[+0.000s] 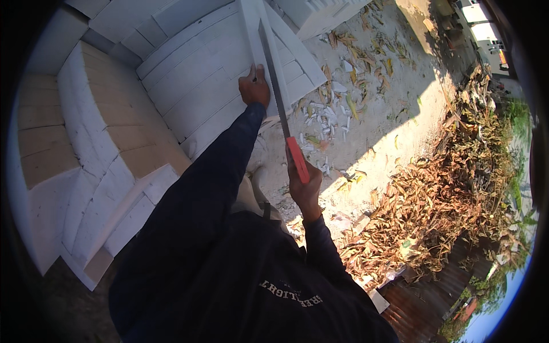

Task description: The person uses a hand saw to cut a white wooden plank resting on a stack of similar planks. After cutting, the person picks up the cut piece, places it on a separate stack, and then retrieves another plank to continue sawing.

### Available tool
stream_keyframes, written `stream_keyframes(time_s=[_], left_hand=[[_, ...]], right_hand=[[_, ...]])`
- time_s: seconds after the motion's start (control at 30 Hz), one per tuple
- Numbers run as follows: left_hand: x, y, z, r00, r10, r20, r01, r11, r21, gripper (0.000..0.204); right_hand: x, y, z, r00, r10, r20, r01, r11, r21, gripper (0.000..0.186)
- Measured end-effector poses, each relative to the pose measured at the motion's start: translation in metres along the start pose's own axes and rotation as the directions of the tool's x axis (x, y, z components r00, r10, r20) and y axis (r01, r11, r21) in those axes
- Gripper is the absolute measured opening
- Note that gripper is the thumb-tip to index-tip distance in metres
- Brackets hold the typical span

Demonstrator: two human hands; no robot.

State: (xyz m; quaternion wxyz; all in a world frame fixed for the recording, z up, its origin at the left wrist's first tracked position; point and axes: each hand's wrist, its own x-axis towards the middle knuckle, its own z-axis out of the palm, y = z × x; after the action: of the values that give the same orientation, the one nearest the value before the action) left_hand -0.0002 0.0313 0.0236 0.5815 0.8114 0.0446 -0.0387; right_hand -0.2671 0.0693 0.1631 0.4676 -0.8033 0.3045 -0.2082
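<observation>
My right hand (306,188) is wrapped round the red handle (297,160) of a handsaw. Its long, narrow steel blade (274,80) points away from me and lies along a long white block (251,28). Just left of the blade, my left hand (254,88) grips the block's near left edge, its fingers partly curled and two tips pointing away from me. The block rests on a stack of white blocks (206,80). Where the saw's teeth meet the block cannot be made out.
More stacked pale blocks (120,114) stand at the left, and another white stack (326,14) is at the far side. White chips (329,120) and fallen leaves lie on the sandy ground. A heap of dry leaves (423,194) and rusty corrugated sheet (423,297) are at right.
</observation>
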Motion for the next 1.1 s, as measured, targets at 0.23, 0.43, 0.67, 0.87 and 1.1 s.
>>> stream_keyframes(time_s=[0.23, 0.43, 0.67, 0.87, 1.1], left_hand=[[0.002, 0.000, -0.003, 0.999, -0.024, 0.026, 0.021, 0.996, 0.092, 0.055], [-0.003, 0.009, -0.006, 0.998, -0.067, 0.005, 0.067, 0.997, 0.026, 0.053], [-0.003, 0.001, -0.001, 0.998, 0.025, -0.060, -0.023, 0.999, 0.041, 0.053], [0.003, 0.002, -0.003, 0.993, 0.102, -0.067, -0.091, 0.985, 0.150, 0.044], [0.080, 0.063, -0.013, 0.964, 0.258, 0.063, -0.245, 0.955, -0.166, 0.047]], right_hand=[[0.047, -0.007, 0.016, 1.000, -0.007, 0.017, 0.007, 1.000, 0.001, 0.016], [0.054, -0.018, 0.042, 0.997, -0.044, -0.061, 0.045, 0.999, 0.018, 0.023], [0.037, -0.013, 0.032, 0.997, 0.052, 0.054, -0.048, 0.996, -0.074, 0.049], [0.032, -0.014, 0.029, 0.996, 0.062, 0.059, -0.058, 0.996, -0.073, 0.049], [0.033, -0.024, 0.038, 1.000, 0.012, -0.003, -0.012, 1.000, 0.007, 0.049]])
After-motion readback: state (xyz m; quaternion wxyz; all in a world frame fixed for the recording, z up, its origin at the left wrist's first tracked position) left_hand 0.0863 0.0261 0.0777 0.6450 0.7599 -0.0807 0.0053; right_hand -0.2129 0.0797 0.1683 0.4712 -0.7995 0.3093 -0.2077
